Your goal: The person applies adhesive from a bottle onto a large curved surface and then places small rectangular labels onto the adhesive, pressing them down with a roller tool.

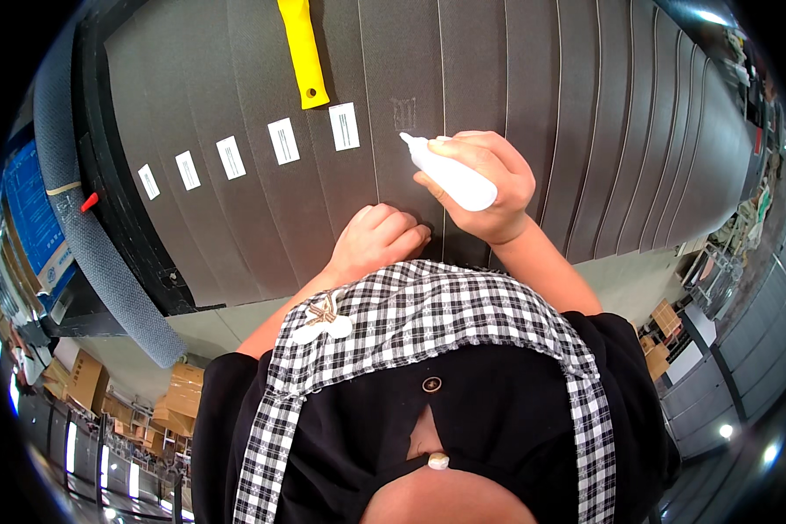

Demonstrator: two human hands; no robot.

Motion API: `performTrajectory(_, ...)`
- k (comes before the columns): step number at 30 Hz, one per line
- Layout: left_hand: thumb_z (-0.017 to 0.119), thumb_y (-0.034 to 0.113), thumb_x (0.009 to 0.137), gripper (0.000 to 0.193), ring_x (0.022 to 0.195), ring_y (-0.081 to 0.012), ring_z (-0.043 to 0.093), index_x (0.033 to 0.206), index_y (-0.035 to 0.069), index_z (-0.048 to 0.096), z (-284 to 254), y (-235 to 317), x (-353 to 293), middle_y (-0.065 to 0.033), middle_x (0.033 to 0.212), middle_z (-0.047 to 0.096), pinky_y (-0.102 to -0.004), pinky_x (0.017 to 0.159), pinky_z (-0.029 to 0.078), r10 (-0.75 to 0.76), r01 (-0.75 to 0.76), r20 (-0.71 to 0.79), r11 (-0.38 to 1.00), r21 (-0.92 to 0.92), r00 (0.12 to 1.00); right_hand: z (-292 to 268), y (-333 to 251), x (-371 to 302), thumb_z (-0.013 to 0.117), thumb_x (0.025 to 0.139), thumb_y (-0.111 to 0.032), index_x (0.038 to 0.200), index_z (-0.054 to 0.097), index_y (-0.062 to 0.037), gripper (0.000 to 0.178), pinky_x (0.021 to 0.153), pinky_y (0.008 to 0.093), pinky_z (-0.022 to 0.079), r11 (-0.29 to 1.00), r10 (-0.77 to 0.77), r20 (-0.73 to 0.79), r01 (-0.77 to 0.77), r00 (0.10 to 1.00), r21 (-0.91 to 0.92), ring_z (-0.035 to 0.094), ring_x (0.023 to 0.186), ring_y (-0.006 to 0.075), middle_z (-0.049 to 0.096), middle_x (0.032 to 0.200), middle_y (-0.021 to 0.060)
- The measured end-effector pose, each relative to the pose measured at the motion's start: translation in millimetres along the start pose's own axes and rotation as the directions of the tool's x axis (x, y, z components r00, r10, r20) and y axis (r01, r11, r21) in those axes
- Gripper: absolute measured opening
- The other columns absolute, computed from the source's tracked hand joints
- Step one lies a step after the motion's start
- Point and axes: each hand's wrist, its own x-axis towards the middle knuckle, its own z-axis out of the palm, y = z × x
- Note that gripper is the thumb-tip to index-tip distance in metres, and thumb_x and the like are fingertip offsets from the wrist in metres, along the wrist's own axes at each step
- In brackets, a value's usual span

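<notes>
Head view | right hand (pixel 485 188) grip holds white bottle (pixel 450 175) | left hand (pixel 377 237) fisted on dark sheets (pixel 533 79)

black short-sleeved top, b&w checked collar w/ small bow, round buttons down front, bare forearms

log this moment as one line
right hand: holds glue bottle, tip on dark strips | left hand: fist on strips | white labels left

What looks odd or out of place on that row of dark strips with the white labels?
Nothing looks spilled or damaged. The white labels sit in an even row on the overlapping dark strips. One strip, beside the nozzle of the white bottle in the right hand, has only a faint mark and no label. The left hand rests below.
</notes>
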Motion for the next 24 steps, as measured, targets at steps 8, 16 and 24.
performTrajectory(8,0.08,0.017,0.075,0.026,0.084,-0.0163,0.059,0.099,0.016,0.069,1,-6,-3,0.0026,0.094,0.061,-0.0314,0.068,0.048,0.001,-0.001,-0.002,1.0,0.002,1.0,9,-2,2,0.092,0.063,-0.011,0.096,0.077,-0.0067,0.036,0.065,0.0314,0.059,1.0,-0.014,0.001,0.014,1.0,-0.014,0.07,0.077,0.0218,0.072,0.087,0.0053)
performTrajectory(16,0.08,0.017,0.075,0.027,0.084,-0.0159,0.059,0.099,0.016,0.068,-1,6,2,0.0027,0.093,0.06,-0.0311,0.068,0.048,0.0,0.0,0.004,1.0,-0.001,1.0,-6,-3,0,0.093,0.062,-0.01,0.097,0.077,-0.0082,0.039,0.064,0.0314,0.059,1.0,0.017,-0.004,-0.017,1.0,-0.003,0.07,0.077,0.0217,0.073,0.088,0.0061)
performTrajectory(24,0.079,0.018,0.075,0.027,0.083,-0.0155,0.058,0.099,0.016,0.068,0,3,1,0.003,0.092,0.059,-0.0309,0.068,0.048,-0.001,0.001,0.007,1.0,0.01,1.0,-10,2,0,0.093,0.062,-0.009,0.097,0.076,-0.006,0.039,0.067,0.032,0.059,0.999,0.016,-0.005,-0.016,1.0,-0.046,0.071,0.078,0.022,0.074,0.09,0.0075)
